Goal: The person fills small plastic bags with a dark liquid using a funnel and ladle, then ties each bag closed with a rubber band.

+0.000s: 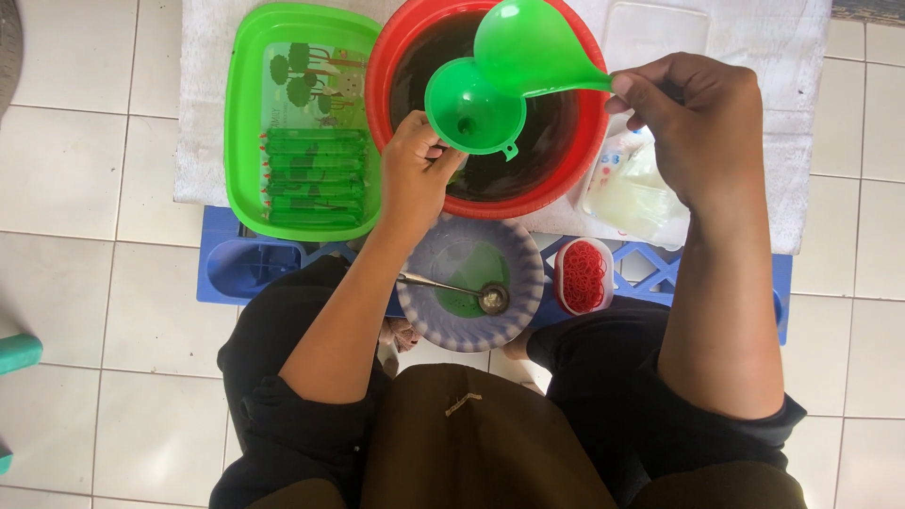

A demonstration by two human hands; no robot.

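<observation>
My left hand (415,174) grips a green funnel (468,106) by its spout, holding it over a red basin (396,57) of dark liquid. My right hand (702,123) holds the handle of a green ladle (528,45), its bowl tilted just above the funnel. Whatever sits under the funnel's spout is hidden by my left hand. Below the basin stands a bluish patterned bowl (523,259) with green liquid and a metal spoon (476,292).
A green tray (243,123) at the left holds several filled green tube packs (314,179). A small container of red rubber bands (584,273) and a stack of clear plastic bags (632,193) lie at the right. A blue crate (240,269) and white cloth (203,113) sit on the tiled floor.
</observation>
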